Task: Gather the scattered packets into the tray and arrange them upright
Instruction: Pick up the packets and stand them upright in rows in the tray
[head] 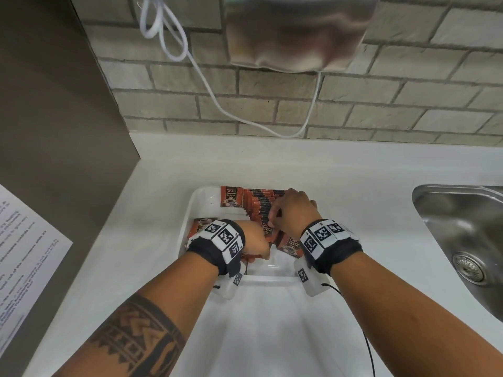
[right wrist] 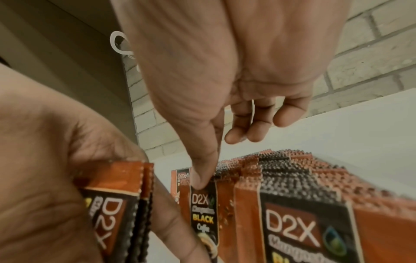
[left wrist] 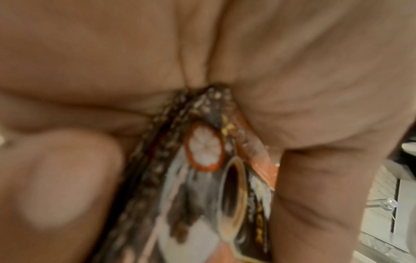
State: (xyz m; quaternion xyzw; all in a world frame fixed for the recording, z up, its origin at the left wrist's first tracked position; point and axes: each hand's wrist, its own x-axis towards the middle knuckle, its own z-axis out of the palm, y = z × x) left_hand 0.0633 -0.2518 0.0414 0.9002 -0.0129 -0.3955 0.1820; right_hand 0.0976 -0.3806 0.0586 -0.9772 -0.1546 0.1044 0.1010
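The left hand (head: 254, 242) sits nearest, fingers clamped on a few packets (right wrist: 126, 201) with their long axis roughly vertical, low over the near part of the tray (head: 190, 213). Just beyond and to its right, the right hand (head: 295, 210) pinches the top edge of one standing packet (right wrist: 203, 204). The upright row (head: 261, 205) runs away from that hand toward the tray's far end, so the held packets likely go in at the row's near end.

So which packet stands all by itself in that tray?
Find the white tray on the counter, left of the steel sink. At its far left corner one packet stands alone, face toward you, apart from the tight row beside it.
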